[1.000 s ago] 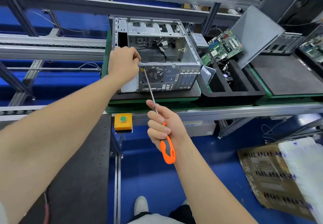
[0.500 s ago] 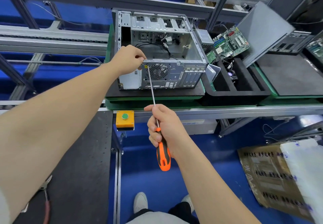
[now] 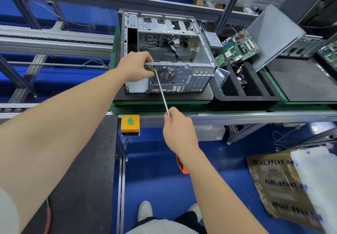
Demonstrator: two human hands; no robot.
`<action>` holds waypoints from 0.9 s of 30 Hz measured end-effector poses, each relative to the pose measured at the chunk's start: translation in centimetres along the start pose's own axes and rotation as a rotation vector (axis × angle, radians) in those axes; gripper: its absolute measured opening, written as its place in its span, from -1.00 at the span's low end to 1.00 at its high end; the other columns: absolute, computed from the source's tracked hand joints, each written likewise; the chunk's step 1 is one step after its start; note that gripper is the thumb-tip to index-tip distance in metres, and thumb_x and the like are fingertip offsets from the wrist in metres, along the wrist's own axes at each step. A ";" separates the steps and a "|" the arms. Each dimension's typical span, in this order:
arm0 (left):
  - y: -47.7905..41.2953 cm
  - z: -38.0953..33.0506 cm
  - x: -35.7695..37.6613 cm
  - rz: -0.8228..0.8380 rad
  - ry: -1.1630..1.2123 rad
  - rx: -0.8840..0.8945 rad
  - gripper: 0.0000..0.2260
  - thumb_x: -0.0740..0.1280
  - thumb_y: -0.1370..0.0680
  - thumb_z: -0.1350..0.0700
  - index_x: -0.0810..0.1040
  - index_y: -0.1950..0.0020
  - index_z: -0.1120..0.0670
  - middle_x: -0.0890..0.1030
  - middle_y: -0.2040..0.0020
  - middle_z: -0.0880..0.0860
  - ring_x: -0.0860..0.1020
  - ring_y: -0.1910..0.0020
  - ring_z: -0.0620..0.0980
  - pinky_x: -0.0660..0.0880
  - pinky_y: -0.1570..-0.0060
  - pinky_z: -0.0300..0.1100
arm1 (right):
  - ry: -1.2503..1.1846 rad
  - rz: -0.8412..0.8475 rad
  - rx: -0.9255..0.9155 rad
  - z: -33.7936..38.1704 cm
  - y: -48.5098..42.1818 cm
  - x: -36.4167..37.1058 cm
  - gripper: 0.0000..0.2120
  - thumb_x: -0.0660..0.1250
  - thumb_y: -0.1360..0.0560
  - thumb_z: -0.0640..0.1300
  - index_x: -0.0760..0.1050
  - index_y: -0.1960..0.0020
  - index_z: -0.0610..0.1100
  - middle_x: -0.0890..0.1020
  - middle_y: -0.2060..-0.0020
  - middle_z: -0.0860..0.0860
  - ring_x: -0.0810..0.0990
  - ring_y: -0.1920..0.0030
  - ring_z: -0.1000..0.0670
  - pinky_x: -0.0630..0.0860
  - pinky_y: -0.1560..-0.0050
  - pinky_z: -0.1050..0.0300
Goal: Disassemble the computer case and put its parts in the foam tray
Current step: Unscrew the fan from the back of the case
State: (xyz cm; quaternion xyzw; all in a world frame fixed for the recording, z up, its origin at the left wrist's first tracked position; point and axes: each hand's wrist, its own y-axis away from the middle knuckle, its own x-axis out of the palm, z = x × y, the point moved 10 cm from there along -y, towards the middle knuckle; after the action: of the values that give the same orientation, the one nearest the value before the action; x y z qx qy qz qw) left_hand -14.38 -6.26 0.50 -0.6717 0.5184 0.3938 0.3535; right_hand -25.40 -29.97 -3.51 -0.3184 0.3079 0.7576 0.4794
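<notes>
With the rim of the case (image 3: 182, 76) gripped by the left hand (image 3: 135, 65), the screwdriver (image 3: 161, 89), clasped in the right hand (image 3: 179, 135), is now set at ten o'clock of the fan (image 3: 165, 74), likely for unscrewing.

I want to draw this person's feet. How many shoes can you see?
2. The left shoe and the right shoe, both white, stand side by side on the blue floor at the bottom of the view, heels out of sight.
</notes>
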 end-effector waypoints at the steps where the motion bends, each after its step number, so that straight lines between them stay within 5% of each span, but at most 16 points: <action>1: 0.0 0.1 0.0 -0.028 -0.006 -0.006 -0.66 0.48 -0.51 -0.09 0.55 -0.24 -0.05 0.64 -0.16 -0.05 0.50 -0.03 0.00 0.44 0.03 -0.07 | -0.187 0.065 0.027 -0.4 0.0 0.3 -0.80 0.10 -0.75 -0.02 0.42 -0.05 -0.06 0.60 0.30 -0.14 0.42 0.49 -0.10 0.40 0.51 0.10; 7: 0.0 0.1 0.0 -0.135 0.001 -0.050 -0.79 0.45 -0.55 -0.14 0.56 -0.08 -0.09 0.69 0.06 -0.08 0.61 -0.08 0.05 0.52 0.02 -0.02 | -1.382 0.579 0.254 0.9 1.7 3.9 -0.70 0.21 -0.70 -0.13 0.58 -0.36 -0.17 0.43 0.41 -0.05 0.30 0.53 0.02 0.36 0.51 0.15; 12: -0.2 0.1 0.0 -0.117 -0.017 -0.046 -0.79 0.44 -0.56 -0.15 0.58 -0.10 -0.08 0.69 0.07 -0.07 0.63 -0.05 0.05 0.55 -0.01 0.00 | -2.080 0.935 0.351 4.6 3.6 4.3 -0.71 0.17 -0.71 -0.27 0.51 -0.38 -0.19 0.49 0.39 -0.05 0.23 0.58 0.10 0.30 0.64 0.26; 16: -0.3 0.1 -0.1 -0.114 -0.005 -0.045 -0.76 0.47 -0.54 -0.16 0.59 -0.11 -0.07 0.65 0.12 -0.10 0.62 -0.04 0.04 0.53 0.01 -0.03 | -1.990 0.795 0.329 4.1 2.9 4.3 -0.69 0.16 -0.68 -0.23 0.53 -0.36 -0.21 0.49 0.42 -0.02 0.14 0.59 0.12 0.25 0.68 0.29; 20: -0.3 0.3 -0.2 -0.148 0.010 -0.054 -0.76 0.48 -0.52 -0.14 0.60 -0.11 -0.08 0.69 0.06 -0.07 0.61 -0.06 0.05 0.51 0.03 -0.05 | -1.822 0.709 0.302 3.1 2.2 4.2 -0.69 0.13 -0.73 -0.18 0.59 -0.30 -0.20 0.50 0.45 0.00 0.26 0.66 0.13 0.25 0.70 0.27; 27: -0.6 0.5 0.0 -0.138 0.019 -0.052 -0.78 0.49 -0.52 -0.14 0.59 -0.07 -0.09 0.62 0.19 -0.13 0.62 -0.03 0.03 0.54 0.03 -0.03 | -1.002 0.366 0.177 1.2 1.1 3.3 -0.76 0.10 -0.78 -0.12 0.51 -0.29 -0.09 0.62 0.37 -0.16 0.38 0.59 0.00 0.38 0.58 0.20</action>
State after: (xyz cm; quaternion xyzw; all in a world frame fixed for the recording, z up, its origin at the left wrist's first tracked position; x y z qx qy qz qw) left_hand -13.88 -5.69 0.33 -0.7185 0.4641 0.3753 0.3571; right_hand -27.74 -27.74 -5.16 0.1825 0.1545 0.8591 0.4526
